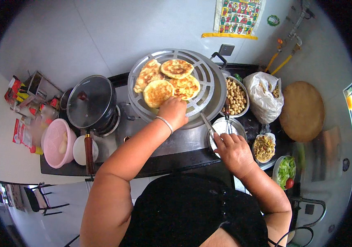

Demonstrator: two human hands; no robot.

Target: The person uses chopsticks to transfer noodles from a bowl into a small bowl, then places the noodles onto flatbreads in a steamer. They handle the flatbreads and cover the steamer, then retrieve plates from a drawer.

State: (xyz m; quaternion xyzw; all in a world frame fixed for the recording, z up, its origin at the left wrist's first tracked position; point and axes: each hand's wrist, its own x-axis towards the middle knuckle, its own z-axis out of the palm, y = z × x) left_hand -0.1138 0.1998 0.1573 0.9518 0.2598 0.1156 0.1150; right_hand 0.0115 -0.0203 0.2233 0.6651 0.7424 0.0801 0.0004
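Note:
Several browned flatbreads lie on a round slotted metal rack (206,84), set over a large metal pan (221,96). My left hand (174,112) reaches to the nearest flatbread (158,94), its fingers closed at the near right edge. Other flatbreads sit against it: one to the far left (149,75), one at the back (177,68) and one to the right (185,87). My right hand (234,150) holds metal tongs (207,124), whose tips point toward the pan's near rim. A white round container (235,128) stands just beyond that hand.
To the left are a lidded black pot (90,101) with a wooden handle, a pink basin (58,144) and a white bowl (86,150). On the right stand a bowl of peanuts (236,98), a plastic bag (263,96), a round board (302,111) and a bowl of greens (285,172).

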